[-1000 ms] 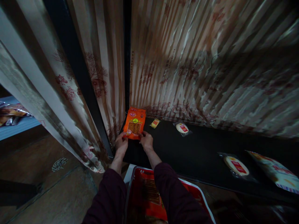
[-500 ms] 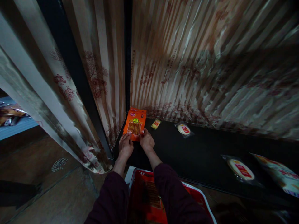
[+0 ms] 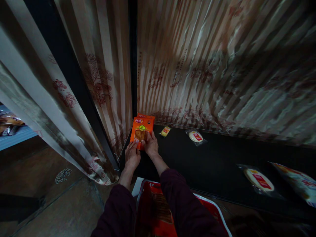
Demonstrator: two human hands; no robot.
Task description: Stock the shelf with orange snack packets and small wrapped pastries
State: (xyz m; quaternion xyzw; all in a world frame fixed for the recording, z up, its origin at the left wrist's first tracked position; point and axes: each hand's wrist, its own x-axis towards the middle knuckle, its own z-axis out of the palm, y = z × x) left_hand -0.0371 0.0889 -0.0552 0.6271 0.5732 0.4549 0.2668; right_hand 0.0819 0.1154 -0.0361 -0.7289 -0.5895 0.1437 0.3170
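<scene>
An orange snack packet (image 3: 140, 131) with a clear window showing brown strips leans at the corner of a black shelf (image 3: 187, 164). Behind its top shows the edge of another orange packet (image 3: 149, 116). My left hand (image 3: 132, 154) grips the packet's lower left edge, its fingers closed there. Against the lower right front lies my right hand (image 3: 151, 144), fingers extended and thumb apart, covering part of the window. Below my forearms, a red basket with a white rim (image 3: 217, 209) contains more orange packets (image 3: 160, 210), partly hidden by my sleeves.
Small yellow (image 3: 165, 131) and round white (image 3: 196, 136) packets lie right of my hands. Another round packet (image 3: 259, 180) and a larger bag (image 3: 296, 181) lie farther right. Patterned curtains (image 3: 197, 65) and dark posts (image 3: 132, 59) stand behind and left.
My right hand has shifted from the packet's right edge leftward onto its front. The packet stands a little more upright, and the view has shifted slightly.
</scene>
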